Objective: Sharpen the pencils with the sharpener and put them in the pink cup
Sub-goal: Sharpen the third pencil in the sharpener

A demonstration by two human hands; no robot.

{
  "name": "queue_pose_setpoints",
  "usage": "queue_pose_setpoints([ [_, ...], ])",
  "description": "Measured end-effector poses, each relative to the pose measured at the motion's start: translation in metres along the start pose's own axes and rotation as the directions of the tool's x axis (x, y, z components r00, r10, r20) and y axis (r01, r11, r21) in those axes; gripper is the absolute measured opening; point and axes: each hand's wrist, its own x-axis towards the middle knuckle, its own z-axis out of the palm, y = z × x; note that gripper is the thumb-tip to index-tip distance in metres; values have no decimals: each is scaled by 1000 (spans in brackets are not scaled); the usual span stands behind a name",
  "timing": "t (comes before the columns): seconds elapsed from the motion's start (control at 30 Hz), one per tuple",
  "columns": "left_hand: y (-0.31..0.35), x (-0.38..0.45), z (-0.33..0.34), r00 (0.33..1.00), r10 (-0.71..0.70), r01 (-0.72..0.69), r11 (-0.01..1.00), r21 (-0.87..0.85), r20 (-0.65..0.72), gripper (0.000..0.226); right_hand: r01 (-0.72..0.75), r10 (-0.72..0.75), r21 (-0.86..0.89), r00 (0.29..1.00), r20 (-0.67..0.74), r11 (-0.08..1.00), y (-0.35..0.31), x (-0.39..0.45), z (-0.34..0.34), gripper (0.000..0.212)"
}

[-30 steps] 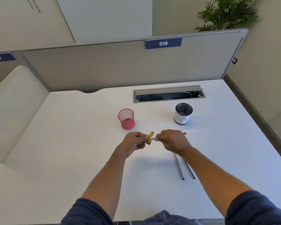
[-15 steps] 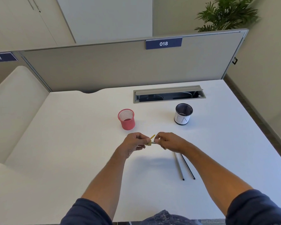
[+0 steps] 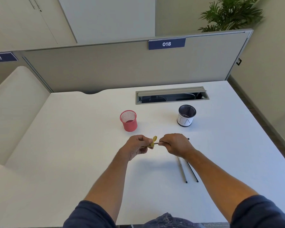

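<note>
Left hand (image 3: pixel 137 146) gripping yellow sharpener (image 3: pixel 152 142), right hand (image 3: pixel 175 144) curled round pencil (image 3: pixel 160 142), tip end at the sharpener, back end poking out past the knuckles. Both held just above white desk (image 3: pixel 72 145), mid-front. Pink cup (image 3: pixel 129 120) upright just beyond left hand, apart from it. Black-and-white cup (image 3: pixel 186 117) upright off to the right. Two more pencils (image 3: pixel 187 171) lying side by side on desk under right forearm.
</note>
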Motion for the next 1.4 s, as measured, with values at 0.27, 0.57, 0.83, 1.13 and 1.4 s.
queue_pose_setpoints([
  [0.27,-3,2,5,998,55,-52,980,194,-14,18,-384,267,343,902,340,858,13,4,1,20],
  [0.57,-1,4,9,997,73,-60,951,303,-30,22,-525,214,458,792,573,718,18,6,-2,40],
  [0.83,-4,2,11,999,42,-32,938,346,-19,22,-517,167,539,806,568,664,18,4,3,30],
  [1.13,-6,-3,5,999,15,-1,951,308,-44,30,-411,121,586,874,470,698,13,5,-4,11],
  [1.4,-7,-6,-1,995,12,11,974,227,-101,29,-442,238,502,876,419,743,27,2,-6,5],
])
